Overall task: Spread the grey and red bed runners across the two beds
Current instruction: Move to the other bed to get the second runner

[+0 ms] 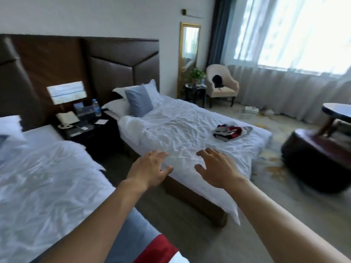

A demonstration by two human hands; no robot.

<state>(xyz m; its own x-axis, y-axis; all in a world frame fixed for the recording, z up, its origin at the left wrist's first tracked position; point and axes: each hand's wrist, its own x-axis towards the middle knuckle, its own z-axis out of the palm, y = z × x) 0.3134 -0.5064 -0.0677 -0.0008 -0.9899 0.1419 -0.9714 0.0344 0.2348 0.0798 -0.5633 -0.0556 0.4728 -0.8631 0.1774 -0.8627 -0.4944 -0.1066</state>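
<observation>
On the far bed (190, 120), toward its right foot end, the bunched bed runner (230, 132) lies soft, light, floppy; likely best pinched at a corner or hem. Left hand (150, 170) and right hand (216, 168) hover, fingers apart, empty. Another runner (150, 236) lies spread on the near bed (47, 186).
</observation>
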